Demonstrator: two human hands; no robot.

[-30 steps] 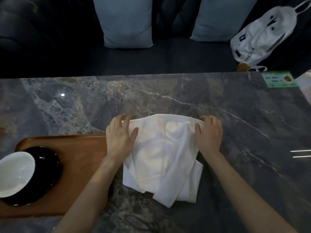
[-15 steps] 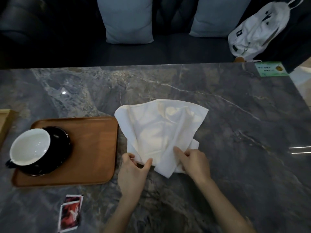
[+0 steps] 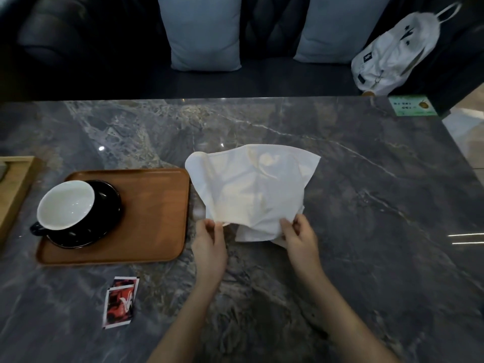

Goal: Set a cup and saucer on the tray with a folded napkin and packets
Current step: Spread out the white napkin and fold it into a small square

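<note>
A white cloth napkin lies rumpled on the dark marble table, just right of the wooden tray. My left hand pinches the napkin's near left edge. My right hand grips its near right edge, lifting it slightly. On the tray's left half a black cup with a white inside sits on a black saucer, handle pointing near left. Two red and white packets lie on the table in front of the tray.
A light wooden box edge shows at the far left. A green card lies at the table's far right corner. Beyond the table is a dark sofa with two grey cushions and a white backpack.
Both hands left the napkin's far corners, came to its near edge and took hold there. The view shifted, so the tray, cup and packets now show fully.
</note>
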